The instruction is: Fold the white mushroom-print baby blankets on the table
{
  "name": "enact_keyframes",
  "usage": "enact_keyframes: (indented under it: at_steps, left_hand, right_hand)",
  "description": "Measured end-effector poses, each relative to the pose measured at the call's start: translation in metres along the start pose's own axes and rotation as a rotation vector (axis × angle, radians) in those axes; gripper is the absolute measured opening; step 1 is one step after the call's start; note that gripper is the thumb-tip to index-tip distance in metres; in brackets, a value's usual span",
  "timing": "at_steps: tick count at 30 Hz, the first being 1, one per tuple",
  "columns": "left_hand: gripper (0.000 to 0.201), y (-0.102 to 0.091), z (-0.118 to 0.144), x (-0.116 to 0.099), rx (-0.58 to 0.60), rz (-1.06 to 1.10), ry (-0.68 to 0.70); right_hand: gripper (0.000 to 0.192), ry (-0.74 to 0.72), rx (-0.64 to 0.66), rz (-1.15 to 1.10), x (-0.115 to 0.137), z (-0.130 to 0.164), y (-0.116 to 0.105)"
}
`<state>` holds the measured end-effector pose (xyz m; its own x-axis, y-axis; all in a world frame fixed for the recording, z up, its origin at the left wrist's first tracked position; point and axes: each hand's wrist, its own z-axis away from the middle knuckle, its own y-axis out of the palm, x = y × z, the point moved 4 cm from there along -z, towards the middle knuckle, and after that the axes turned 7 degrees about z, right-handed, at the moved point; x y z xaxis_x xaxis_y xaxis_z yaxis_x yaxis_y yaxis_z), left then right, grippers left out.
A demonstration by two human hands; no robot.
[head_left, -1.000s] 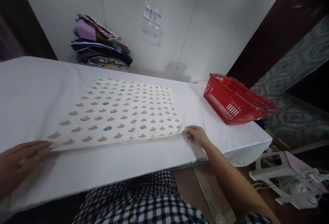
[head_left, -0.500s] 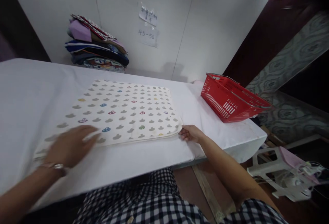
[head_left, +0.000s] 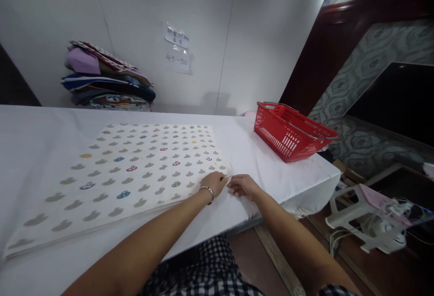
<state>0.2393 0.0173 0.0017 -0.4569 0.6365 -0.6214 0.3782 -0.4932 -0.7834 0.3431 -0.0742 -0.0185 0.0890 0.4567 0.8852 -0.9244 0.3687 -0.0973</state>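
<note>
White panelled wall (head_left: 135,11); white-covered table (head_left: 291,174)

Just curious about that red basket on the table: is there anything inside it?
The red basket shows only its slotted walls and metal handle; nothing rises above its rim. Its floor is hidden by the near wall, so flat contents cannot be ruled out.

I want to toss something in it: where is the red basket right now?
In the head view, the red plastic basket sits at the right end of the white-covered table, right of the spotted folded cloth.
</note>
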Motion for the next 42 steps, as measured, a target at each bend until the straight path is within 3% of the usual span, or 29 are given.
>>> enact_keyframes:
  at_steps: [6, 12, 17, 23, 26, 29, 42]
  left_hand:
    - [0.035, -0.003, -0.001, 0.01, -0.031, 0.043, -0.045]
    - [0.03, -0.001, 0.001, 0.009, -0.044, 0.086, -0.073]
    - [0.023, 0.003, -0.001, 0.006, -0.042, 0.109, -0.069]
    - [0.028, -0.009, 0.0, -0.002, -0.103, 0.038, 0.067]
    - [0.029, -0.004, 0.002, -0.008, -0.026, -0.125, 0.142]
    - [0.027, 0.005, 0.004, -0.012, 0.044, -0.188, 0.136]
    - [0.031, 0.007, 0.003, -0.011, 0.023, -0.113, 0.092]
  right_hand:
    - [0.017, 0.155, 0.021, 0.038, 0.006, -0.009, -0.002]
    - [0.023, 0.206, 0.045, 0.112, 0.012, -0.014, -0.002]
    - [0.017, 0.228, 0.053, 0.092, 0.009, -0.017, -0.002]
    - [0.017, 0.191, 0.046, 0.045, 0.003, -0.016, -0.005]
    - [0.019, 0.157, 0.053, 0.024, 0.002, -0.014, -0.007]
    - [0.019, 0.128, 0.048, 0.017, 0.002, -0.013, -0.007]
    - [0.016, 0.066, 0.046, 0.015, 0.007, -0.008, -0.006]
